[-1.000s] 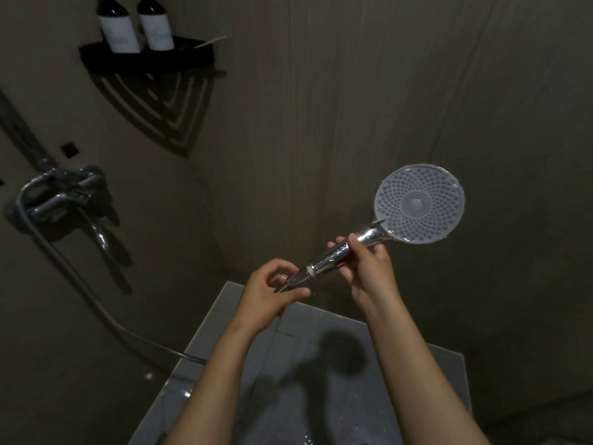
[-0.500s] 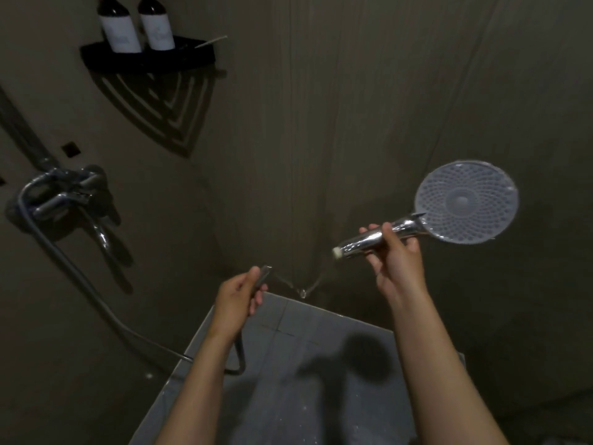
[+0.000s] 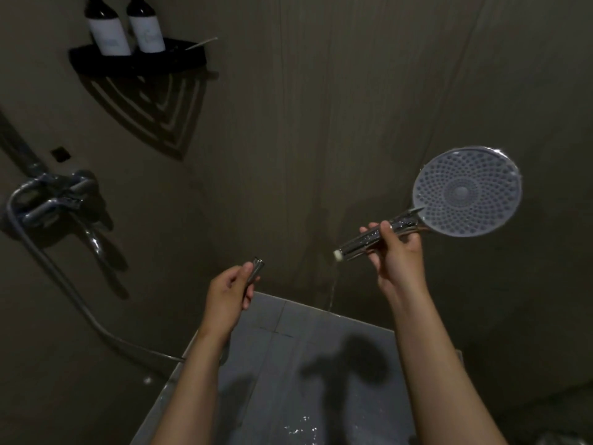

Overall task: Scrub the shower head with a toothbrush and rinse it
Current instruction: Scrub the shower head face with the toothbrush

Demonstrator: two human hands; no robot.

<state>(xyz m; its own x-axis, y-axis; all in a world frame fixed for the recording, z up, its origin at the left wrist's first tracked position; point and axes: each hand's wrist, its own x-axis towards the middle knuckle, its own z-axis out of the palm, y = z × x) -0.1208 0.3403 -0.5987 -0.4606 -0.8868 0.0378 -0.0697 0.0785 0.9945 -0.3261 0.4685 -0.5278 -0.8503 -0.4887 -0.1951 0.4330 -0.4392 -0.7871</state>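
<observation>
Holding the head (image 3: 467, 191) up at the right, face toward the camera, the right hand (image 3: 398, 252) curls round its chrome handle. The left hand (image 3: 227, 290) pinches the hose (image 3: 256, 270) at its loose end, well apart from the head. Water (image 3: 333, 284) trickles from the handle's open end. The head is off the hose. Neither hand has a toothbrush, so scrubbing and rinsing both look still to do.

bottles (image 3: 125, 30): tops cut off, labels unreadable | pale stick (image 3: 200, 43) on shelf (image 3: 138, 62): too small to identify | hose (image 3: 80, 293): part hidden behind left hand (image 3: 229, 292) | forearms (image 3: 192, 380): cut by bottom edge
</observation>
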